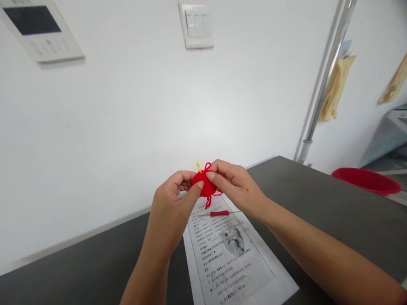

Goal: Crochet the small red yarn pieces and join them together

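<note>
Between my two hands is a small round red crocheted piece [205,182], held up above the table. My left hand [173,197] pinches its left side, thumb on the front face. My right hand [233,184] grips the right side, its thumb also on the front. A yellow stitch marker [199,167] sticks up from the top edge, beside a loop of red yarn [208,165]. Red yarn ends [208,202] dangle below. Under the hands, a crochet hook [219,213] with a red handle lies across a printed sheet [206,292].
The dark table [104,262] meets a white wall [127,106] at the back. A red basin [365,180] stands beyond the table's right edge, near a metal pole [330,76]. Tan gloves [337,87] hang on the wall. Higher up are a light switch [199,24] and an intercom panel [41,31].
</note>
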Available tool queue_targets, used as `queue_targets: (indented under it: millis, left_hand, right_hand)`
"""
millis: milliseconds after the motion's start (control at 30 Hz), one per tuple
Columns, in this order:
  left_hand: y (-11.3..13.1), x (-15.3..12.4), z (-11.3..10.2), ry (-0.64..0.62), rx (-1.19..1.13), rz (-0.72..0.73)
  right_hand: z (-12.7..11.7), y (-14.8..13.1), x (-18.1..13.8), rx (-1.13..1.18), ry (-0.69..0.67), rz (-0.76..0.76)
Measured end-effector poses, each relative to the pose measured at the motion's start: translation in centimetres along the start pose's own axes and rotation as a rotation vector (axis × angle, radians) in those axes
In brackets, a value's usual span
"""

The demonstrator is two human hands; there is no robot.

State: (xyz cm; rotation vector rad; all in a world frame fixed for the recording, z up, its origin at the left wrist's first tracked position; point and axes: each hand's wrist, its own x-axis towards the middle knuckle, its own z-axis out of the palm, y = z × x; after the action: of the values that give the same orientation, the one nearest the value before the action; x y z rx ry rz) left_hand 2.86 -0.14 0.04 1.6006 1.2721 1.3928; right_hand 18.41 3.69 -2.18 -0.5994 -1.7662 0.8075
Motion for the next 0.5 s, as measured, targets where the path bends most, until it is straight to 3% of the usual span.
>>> queue_targets:
  millis: [500]
  left_hand:
    - [0.16,-0.10,-0.01,0.010,-0.032,-0.015]
  right_hand:
    - [-0.07,-0.28,-0.18,-0.002,-0.020,0.032]
